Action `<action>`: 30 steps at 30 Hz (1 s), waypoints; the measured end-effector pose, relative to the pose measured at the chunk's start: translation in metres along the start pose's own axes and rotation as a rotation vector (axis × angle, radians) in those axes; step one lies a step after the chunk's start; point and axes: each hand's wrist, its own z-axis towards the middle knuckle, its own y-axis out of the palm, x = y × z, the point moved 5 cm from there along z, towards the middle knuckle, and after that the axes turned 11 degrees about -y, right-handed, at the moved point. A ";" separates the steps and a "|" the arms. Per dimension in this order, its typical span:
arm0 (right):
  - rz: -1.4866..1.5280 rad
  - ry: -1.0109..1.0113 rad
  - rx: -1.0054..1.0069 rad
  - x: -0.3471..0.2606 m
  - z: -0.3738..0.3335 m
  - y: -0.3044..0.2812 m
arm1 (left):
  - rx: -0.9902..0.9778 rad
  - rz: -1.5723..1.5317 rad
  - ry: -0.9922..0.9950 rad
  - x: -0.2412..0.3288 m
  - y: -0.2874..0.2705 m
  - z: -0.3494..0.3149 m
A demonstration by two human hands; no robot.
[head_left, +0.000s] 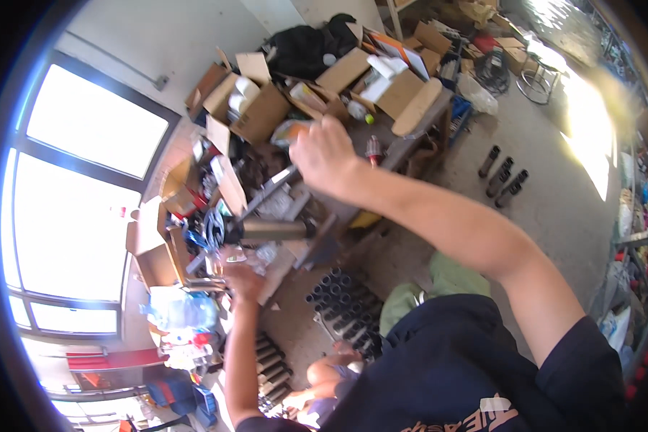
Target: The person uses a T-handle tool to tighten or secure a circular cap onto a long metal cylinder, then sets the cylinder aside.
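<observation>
Several bright panes of a dark-framed window fill the far left, followed by a translucent bluish plastic jug. Next comes the bare left hand, low beside the cluttered bench; its fingers are blurred, so I cannot tell whether they hold anything. Just above it lies a smooth bronze-grey metal cylinder, roughly level across the view, below the right hand. That bare right hand is raised and curled into a fist, perhaps around something hidden. Beneath, a cluster of black open-ended tubes covers the floor; rightward, a small red-and-silver part sits on the bench, and dark cylindrical pieces occupy the grey floor.
</observation>
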 end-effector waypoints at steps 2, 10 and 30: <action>0.089 -0.125 0.078 0.004 0.016 0.006 | -0.418 -0.248 0.256 0.080 0.007 0.032; 0.102 -0.281 0.502 0.176 0.026 -0.058 | -1.823 0.717 -0.049 0.053 0.094 0.087; 0.733 0.708 -0.609 0.134 -0.284 0.297 | -0.575 -2.575 -1.944 0.200 -0.052 -0.071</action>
